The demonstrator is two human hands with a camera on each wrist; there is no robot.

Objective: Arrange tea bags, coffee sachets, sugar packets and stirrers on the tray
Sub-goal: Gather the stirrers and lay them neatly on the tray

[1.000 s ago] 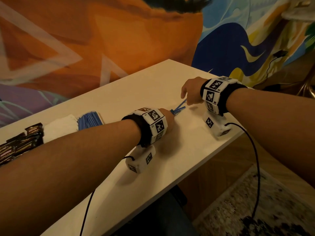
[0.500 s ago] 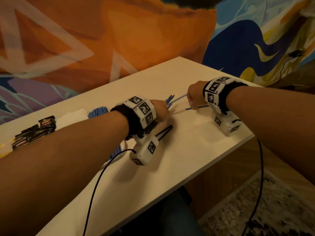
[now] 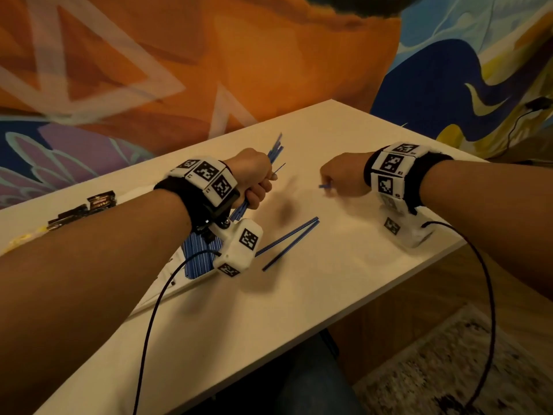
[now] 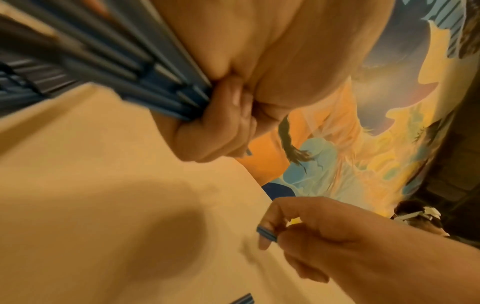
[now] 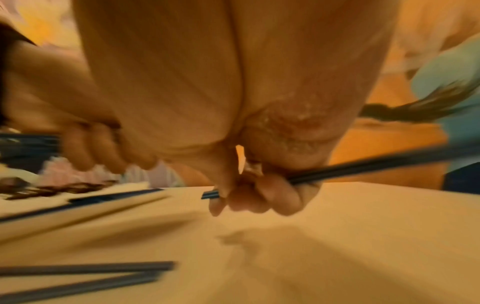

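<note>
My left hand (image 3: 254, 182) grips a bundle of blue stirrers (image 3: 275, 151) in its fist, and their ends fan out above the knuckles; the left wrist view shows the fingers curled round the same bundle (image 4: 161, 90). My right hand (image 3: 338, 181) pinches a single blue stirrer (image 3: 324, 186) just above the white table (image 3: 344, 280); in the right wrist view that stirrer (image 5: 363, 166) runs out to the right. Two loose stirrers (image 3: 288, 242) lie on the table between my hands. A row of blue stirrers (image 3: 199, 259) lies under my left wrist.
Dark sachets (image 3: 83, 209) sit in a row at the far left, with a yellow packet (image 3: 21, 239) in front of them. A painted wall rises behind the table. The table's near edge drops to a wooden floor and a patterned rug (image 3: 449, 369).
My left hand has risen and drawn left with its bundle of stirrers. My right hand has lifted one stirrer off the table. Two stirrers now lie uncovered between the hands.
</note>
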